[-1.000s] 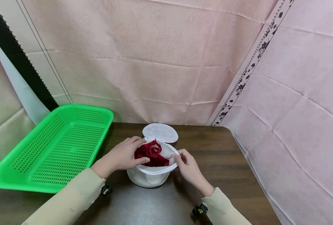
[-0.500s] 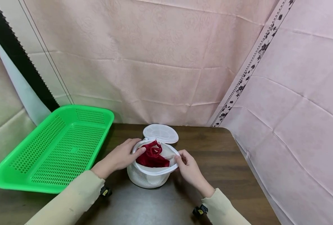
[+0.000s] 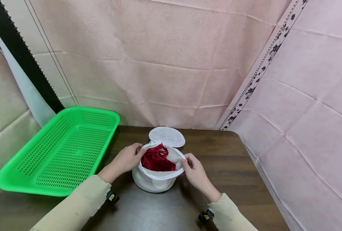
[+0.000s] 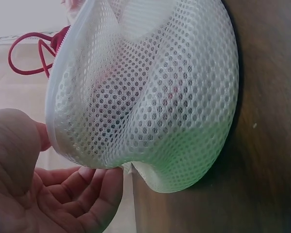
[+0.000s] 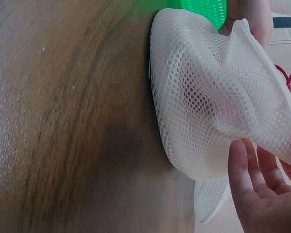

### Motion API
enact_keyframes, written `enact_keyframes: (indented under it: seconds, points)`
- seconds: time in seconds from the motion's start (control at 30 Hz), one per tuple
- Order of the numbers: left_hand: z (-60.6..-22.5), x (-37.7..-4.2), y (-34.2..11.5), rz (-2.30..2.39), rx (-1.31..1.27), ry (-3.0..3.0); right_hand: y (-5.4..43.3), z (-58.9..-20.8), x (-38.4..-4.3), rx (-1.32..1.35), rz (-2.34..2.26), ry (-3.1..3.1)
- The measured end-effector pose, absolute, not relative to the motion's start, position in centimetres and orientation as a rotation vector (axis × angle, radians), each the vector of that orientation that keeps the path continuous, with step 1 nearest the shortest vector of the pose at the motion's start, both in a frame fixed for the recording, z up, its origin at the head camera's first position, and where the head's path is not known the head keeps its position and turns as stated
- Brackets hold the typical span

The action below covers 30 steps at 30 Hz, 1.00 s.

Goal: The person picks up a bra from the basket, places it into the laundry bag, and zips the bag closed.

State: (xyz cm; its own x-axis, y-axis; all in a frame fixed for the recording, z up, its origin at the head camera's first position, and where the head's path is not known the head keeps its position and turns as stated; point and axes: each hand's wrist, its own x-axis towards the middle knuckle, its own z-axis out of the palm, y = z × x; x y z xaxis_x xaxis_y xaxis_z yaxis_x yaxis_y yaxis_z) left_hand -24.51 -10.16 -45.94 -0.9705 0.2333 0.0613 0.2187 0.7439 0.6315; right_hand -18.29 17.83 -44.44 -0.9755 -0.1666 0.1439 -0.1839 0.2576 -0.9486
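On the brown table (image 3: 231,173), right of the green basket (image 3: 78,152), we see the left hand (image 3: 127,158) and right hand (image 3: 196,171) pinching the rim of the white mesh bag (image 3: 152,184); red cloth (image 3: 159,160) lies inside, apparently bunched, its lower part veiled.

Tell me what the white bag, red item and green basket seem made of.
White bag: soft mesh, probably synthetic; open holes and folds show. Red item: fabric, perhaps velvet or satin, judging by sheen and creases. Green basket: likely moulded plastic, smooth-rimmed, regularly perforated.
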Motion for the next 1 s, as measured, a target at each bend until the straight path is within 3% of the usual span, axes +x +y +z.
enact_keyframes:
  seconds: [0.8, 1.0]
  points:
    - [-43.8, -24.0, -10.0, 1.28, 0.408, 3.01, 18.1, -43.7, -18.5, 0.287, 1.855, -2.406]
    - [-42.7, -23.7, -10.5, 1.444, 0.452, 3.077, 19.1, -45.6, -20.1, 0.159, 1.876, -2.324]
